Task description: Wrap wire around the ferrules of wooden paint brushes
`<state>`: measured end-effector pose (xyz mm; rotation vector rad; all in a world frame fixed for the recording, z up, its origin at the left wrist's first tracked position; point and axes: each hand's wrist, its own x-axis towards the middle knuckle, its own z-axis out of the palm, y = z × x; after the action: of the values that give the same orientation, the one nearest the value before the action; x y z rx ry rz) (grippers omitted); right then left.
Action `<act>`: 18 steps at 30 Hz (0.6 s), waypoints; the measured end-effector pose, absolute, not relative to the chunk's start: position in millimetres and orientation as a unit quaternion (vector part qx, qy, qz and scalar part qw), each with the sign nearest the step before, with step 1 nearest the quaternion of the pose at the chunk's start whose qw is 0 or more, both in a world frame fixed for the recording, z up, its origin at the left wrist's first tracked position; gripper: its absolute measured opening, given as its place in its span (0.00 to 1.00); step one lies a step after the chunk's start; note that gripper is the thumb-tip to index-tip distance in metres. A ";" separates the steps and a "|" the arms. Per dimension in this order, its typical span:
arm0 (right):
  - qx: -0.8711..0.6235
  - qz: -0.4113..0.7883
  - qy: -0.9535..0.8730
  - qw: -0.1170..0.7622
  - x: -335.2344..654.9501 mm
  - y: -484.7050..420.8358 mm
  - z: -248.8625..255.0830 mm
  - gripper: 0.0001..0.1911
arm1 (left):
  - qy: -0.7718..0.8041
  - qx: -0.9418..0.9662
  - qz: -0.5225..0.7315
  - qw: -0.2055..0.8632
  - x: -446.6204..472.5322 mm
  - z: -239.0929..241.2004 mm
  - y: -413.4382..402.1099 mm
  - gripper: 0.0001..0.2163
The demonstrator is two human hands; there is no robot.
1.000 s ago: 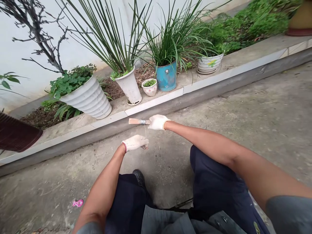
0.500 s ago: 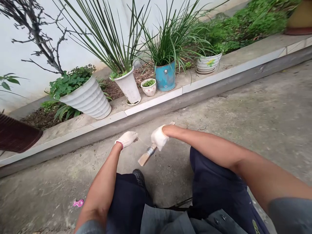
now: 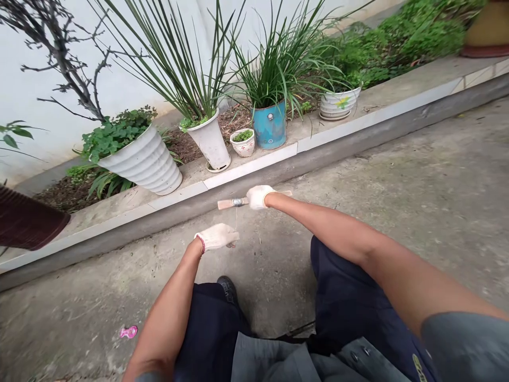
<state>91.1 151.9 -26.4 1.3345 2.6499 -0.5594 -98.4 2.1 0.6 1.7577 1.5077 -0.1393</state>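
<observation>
My right hand (image 3: 258,197), in a white glove, is closed around a flat wooden stick (image 3: 225,204). The stick lies nearly level, its bare ends showing on both sides of the glove. Grey string or wire is wound round it in a band (image 3: 239,202) just left of that hand. From the band a thin strand (image 3: 237,217) runs down to my left hand (image 3: 218,236). This hand, gloved in white with a red cuff edge, is lower and closer to me, its fingers pinched together on the strand. Its fingertips are partly hidden.
Ahead runs a tiled ledge (image 3: 246,171) bearing a ribbed white pot (image 3: 145,162), a tall white pot (image 3: 210,140), a small patterned pot (image 3: 244,147) and a blue pot (image 3: 270,127). A pink object (image 3: 129,332) lies on the concrete at lower left.
My right hand has moved up and turned the stick from slanting down to nearly level. My left hand has shifted slightly right and down, the strand now hanging between them.
</observation>
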 end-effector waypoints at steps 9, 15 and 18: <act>0.203 -0.538 0.808 0.129 115.3 98.1 -8.2 0.19 | 0.652 0.700 -0.108 0.271 -127.8 -15.6 23.2 0.16; 0.284 -0.218 0.890 0.282 84.4 73.3 -54.3 0.08 | 0.637 0.734 -0.117 0.203 -117.7 -12.3 25.8 0.19; 0.369 -0.175 0.892 0.196 75.7 89.2 -60.8 0.07 | 0.625 0.735 -0.108 0.238 -105.2 -7.8 19.8 0.20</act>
<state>75.7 89.2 -60.8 1.0327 2.4976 -0.4896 -105.2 19.8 -7.8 2.0142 1.7127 -0.2961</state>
